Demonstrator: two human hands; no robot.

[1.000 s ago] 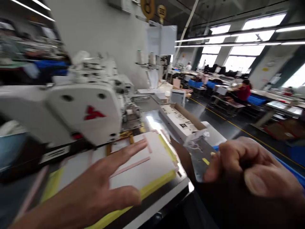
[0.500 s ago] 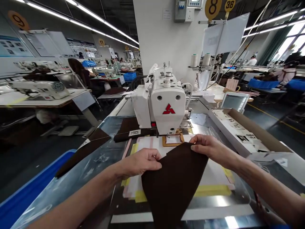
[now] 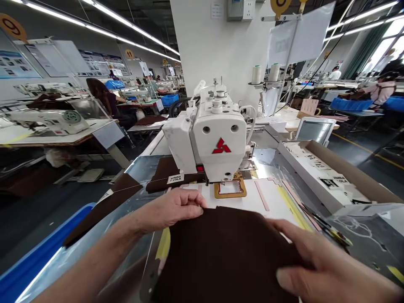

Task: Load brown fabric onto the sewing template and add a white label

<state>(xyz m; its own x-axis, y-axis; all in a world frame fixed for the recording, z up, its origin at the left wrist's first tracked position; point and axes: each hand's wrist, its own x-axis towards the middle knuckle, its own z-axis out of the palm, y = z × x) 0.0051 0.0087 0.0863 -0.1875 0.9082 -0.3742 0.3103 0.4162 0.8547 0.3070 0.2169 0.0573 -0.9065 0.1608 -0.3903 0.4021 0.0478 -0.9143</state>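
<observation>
A dark brown fabric piece [image 3: 221, 248] lies spread over the white template plate [image 3: 271, 198] in front of the white sewing machine [image 3: 214, 139]. My left hand [image 3: 172, 208] pinches the fabric's upper left corner, fingers curled. My right hand [image 3: 318, 265] grips the fabric's right edge near the bottom right of the view. An orange rectangular clamp frame [image 3: 230, 189] sits under the machine head, just beyond the fabric.
A long cardboard box of printed labels [image 3: 325, 176] runs along the right. A small screen [image 3: 315, 130] stands behind it. More brown fabric [image 3: 126, 185] lies left of the machine. A blue bin [image 3: 38, 256] is at lower left. Other people sit at distant tables.
The brown fabric, held up and folded half a second ago, now lies flatter on the plate. My right hand slid from its top corner down to its right edge.
</observation>
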